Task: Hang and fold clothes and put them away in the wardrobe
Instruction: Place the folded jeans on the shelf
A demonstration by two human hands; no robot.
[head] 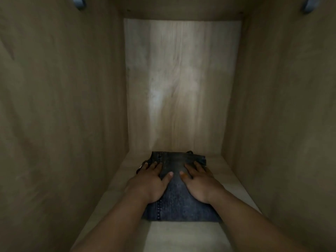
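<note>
I am looking into a tall, narrow wardrobe compartment of pale wood-grain board, its back panel lit in the middle and its two side walls falling into shadow. The light wooden shelf forms the floor of the compartment and runs from the near edge of the view up to the back panel.

On that shelf lies a folded pair of dark blue-grey denim jeans, set lengthwise with its far end close to the back panel and its near fold well inside the shelf. A line of pale stitching runs along its left side, and the far end shows a bunched seam or waistband edge. The denim sits roughly midway between the two side walls, touching neither.

Both of my hands lie on top of the jeans. My left hand rests palm down on the left half, fingers straight and spread, thumb angled inward toward the centre. My right hand mirrors it on the right half, fingers likewise flat and splayed, pressing on the cloth without curling round it. The two thumbs are near each other but apart.

At the upper corners, two small grey-blue fittings show on the side walls; I cannot tell what they are.
</note>
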